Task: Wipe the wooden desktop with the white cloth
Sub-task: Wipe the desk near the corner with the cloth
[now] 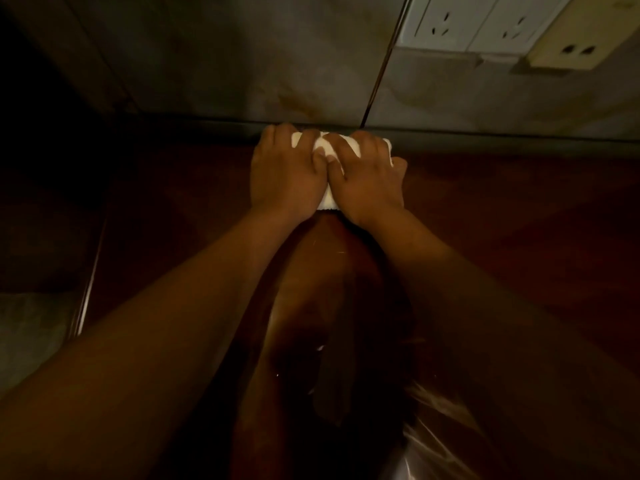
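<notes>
The white cloth point(327, 199) lies bunched on the dark wooden desktop point(502, 237), right at its far edge where it meets the wall. My left hand point(285, 171) and my right hand point(367, 178) press down on it side by side, thumbs touching, fingers curled over the cloth. Only small patches of white show between the fingers and below the palms. Both forearms stretch out from the bottom of the view. A glossy streak runs along the wood behind the cloth towards me.
A grey panelled wall point(242, 64) rises behind the desk, with a vertical seam. White wall sockets point(485, 26) and a beige one point(575, 39) sit at the upper right. The desk's left edge point(91, 271) drops into shadow.
</notes>
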